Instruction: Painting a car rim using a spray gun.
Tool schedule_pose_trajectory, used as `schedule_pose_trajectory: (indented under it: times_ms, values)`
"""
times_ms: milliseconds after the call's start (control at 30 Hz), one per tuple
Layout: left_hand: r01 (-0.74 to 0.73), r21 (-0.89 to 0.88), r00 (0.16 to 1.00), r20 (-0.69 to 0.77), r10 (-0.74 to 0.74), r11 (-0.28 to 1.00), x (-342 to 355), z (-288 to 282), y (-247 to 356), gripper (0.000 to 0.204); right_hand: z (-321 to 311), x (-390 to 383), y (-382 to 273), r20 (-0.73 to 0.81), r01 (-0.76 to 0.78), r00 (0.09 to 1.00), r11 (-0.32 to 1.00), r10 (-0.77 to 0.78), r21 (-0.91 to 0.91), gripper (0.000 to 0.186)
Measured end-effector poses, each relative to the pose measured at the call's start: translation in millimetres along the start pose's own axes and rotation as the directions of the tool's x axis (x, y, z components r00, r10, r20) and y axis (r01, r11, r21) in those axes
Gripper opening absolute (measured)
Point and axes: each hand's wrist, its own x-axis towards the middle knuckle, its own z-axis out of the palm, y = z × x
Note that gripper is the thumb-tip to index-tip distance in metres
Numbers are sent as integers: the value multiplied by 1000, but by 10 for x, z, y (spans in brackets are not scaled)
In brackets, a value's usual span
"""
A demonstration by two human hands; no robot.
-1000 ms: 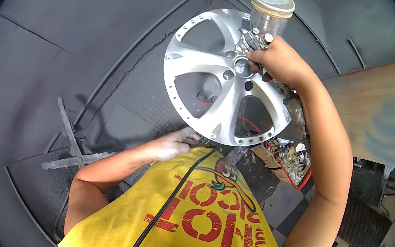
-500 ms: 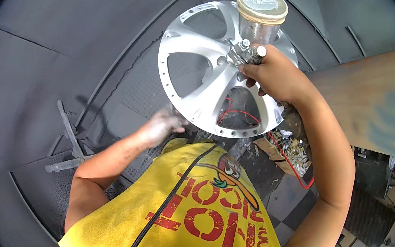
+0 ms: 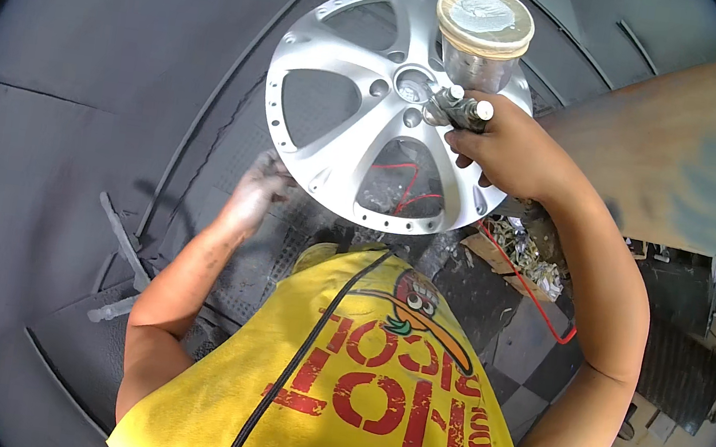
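Observation:
A silver alloy wheel rim (image 3: 341, 145) with broad spokes and small holes round its edge is in front of me, face up. My right hand (image 3: 515, 149) is closed around the handle of a metal spray gun (image 3: 452, 108), held over the right part of the rim near its hub. On the gun stands a clear cup (image 3: 478, 64), its covered top smeared with silver-grey paint. My left hand (image 3: 254, 197), dusted with grey paint, has its curled fingers at the rim's lower left edge. The fingertips are partly hidden there.
A red hose (image 3: 535, 312) runs below the rim on the right. Crumpled scraps (image 3: 532, 258) lie in a box beyond it. Left stands a grey metal bracket (image 3: 125, 244) by grey booth walls (image 3: 87, 29). A curved tan panel (image 3: 669, 163) is at right.
My left hand has moved left and up along the rim's edge, and the rim has turned clockwise. The spray gun has shifted slightly right and down, uncovering the hub.

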Motion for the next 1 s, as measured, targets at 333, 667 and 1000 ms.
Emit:
schedule_pose_trajectory:
  times_ms: [333, 667, 1000]
  values:
    - [231, -91, 914, 362, -183, 969, -401, 498, -278, 63, -214, -17, 113, -32, -33, 999, 999, 32, -19, 20]
    - [16, -80, 992, -122, -26, 997, 10, 126, 83, 53, -341, 96, 316, -151, -11, 988, 994, 27, 107, 19]
    - [235, 6, 885, 413, -216, 972, -360, 426, -268, 62, -366, 398, 136, -169, -49, 984, 998, 56, 45, 13]
